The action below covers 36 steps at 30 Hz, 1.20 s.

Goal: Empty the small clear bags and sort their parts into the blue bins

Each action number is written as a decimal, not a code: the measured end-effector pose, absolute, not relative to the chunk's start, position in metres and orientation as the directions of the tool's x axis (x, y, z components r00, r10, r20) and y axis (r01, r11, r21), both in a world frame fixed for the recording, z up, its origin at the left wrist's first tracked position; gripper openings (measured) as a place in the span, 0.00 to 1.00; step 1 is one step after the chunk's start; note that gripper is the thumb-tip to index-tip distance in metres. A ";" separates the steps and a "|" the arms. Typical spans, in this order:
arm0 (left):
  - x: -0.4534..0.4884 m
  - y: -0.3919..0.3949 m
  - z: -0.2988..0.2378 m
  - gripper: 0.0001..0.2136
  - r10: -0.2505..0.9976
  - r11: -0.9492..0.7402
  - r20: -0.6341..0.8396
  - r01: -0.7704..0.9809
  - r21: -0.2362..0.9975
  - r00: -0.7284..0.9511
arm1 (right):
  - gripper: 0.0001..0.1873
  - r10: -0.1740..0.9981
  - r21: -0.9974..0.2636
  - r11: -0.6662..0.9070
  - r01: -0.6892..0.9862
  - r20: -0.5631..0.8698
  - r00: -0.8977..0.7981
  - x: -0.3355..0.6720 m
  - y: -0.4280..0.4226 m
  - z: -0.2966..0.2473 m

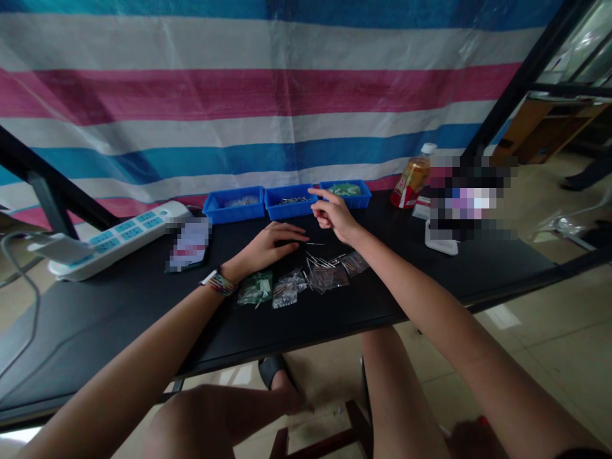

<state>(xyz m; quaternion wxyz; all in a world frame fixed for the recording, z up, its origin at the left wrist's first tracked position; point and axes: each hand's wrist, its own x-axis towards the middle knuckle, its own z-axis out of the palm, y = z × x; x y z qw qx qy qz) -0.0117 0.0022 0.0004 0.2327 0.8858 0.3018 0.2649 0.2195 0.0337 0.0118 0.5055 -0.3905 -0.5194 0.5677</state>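
Note:
My left hand [272,247] rests low over the black table with its fingers stretched out and thumb apart. Just past its fingertips lies one thin metal pin [314,243]. In front of the middle and right blue bins, my right hand [335,217] is raised, index finger extended and the others loosely curled, with nothing visible in it. The middle bin [290,209] has small metal pieces in it. A loose pile of thin metal pins [321,260] lies between my arms, beside small clear bags [289,288] of parts and a green-tinted bag [255,289].
The left blue bin [233,213] has clear bags in it; the right bin [361,196] has green ones. A white power strip [124,236] and a phone [190,242] are at left. A drink bottle [411,178] and a white object [440,239] stand right. Striped sheeting [268,95] hangs behind.

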 end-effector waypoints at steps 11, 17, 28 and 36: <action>-0.011 0.006 -0.008 0.15 0.604 -0.788 0.351 0.470 0.397 0.716 | 0.04 0.836 -0.541 0.518 0.663 0.154 -0.527 0.225 0.013 0.021; -0.009 0.004 -0.004 0.15 0.603 -0.788 0.359 0.460 0.409 0.713 | 0.05 0.811 -0.470 0.493 0.732 -0.055 -0.582 0.235 0.014 0.036; -0.009 0.003 -0.001 0.15 0.706 -0.693 0.352 0.494 0.525 0.615 | 0.04 0.756 -0.610 0.588 0.530 0.184 -0.628 0.230 0.021 0.016; -0.012 0.007 -0.003 0.19 0.831 -0.534 0.337 0.464 0.707 0.442 | 0.05 0.718 -0.713 0.621 0.326 0.351 -0.600 0.221 0.020 0.010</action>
